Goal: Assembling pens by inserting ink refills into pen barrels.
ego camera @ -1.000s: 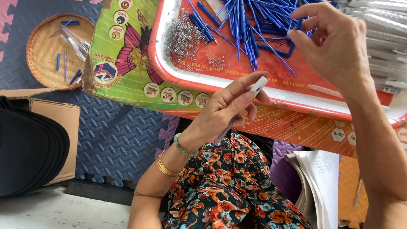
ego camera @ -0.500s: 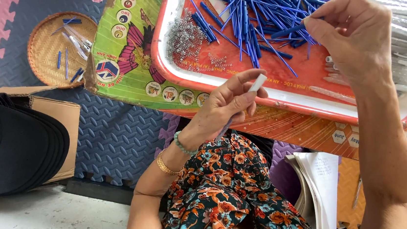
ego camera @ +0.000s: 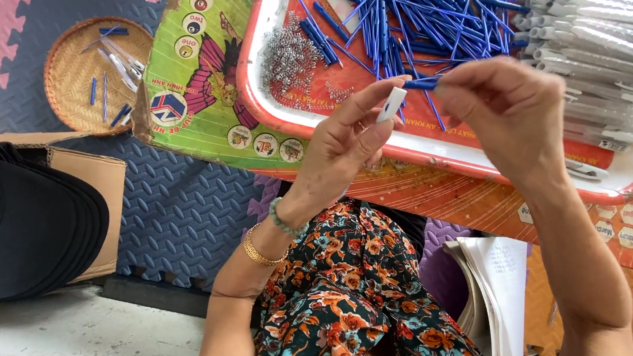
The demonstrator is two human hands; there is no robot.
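Observation:
My left hand [ego camera: 348, 141] pinches a white pen barrel [ego camera: 391, 104] between thumb and fingers, its open end pointing up and right. My right hand [ego camera: 505, 112] holds a thin blue refill [ego camera: 421, 83] by its end, its tip right at the barrel's mouth. Both hands hover over the near rim of a red tray [ego camera: 436, 152]. In the tray lie a heap of blue refills [ego camera: 424, 12], a pile of small metal springs [ego camera: 288, 50] and a stack of white pen barrels [ego camera: 601, 23] on the right.
A round woven basket [ego camera: 98, 75] with a few pen parts sits at the far left on foam floor mats. A cardboard box with a black cloth [ego camera: 22, 211] lies to the left. My flowered trousers [ego camera: 350, 297] and a paper stack [ego camera: 494, 292] are below.
My right hand has left the refill heap with one blue refill and come down and left to the barrel in my left hand. The left hand rose slightly.

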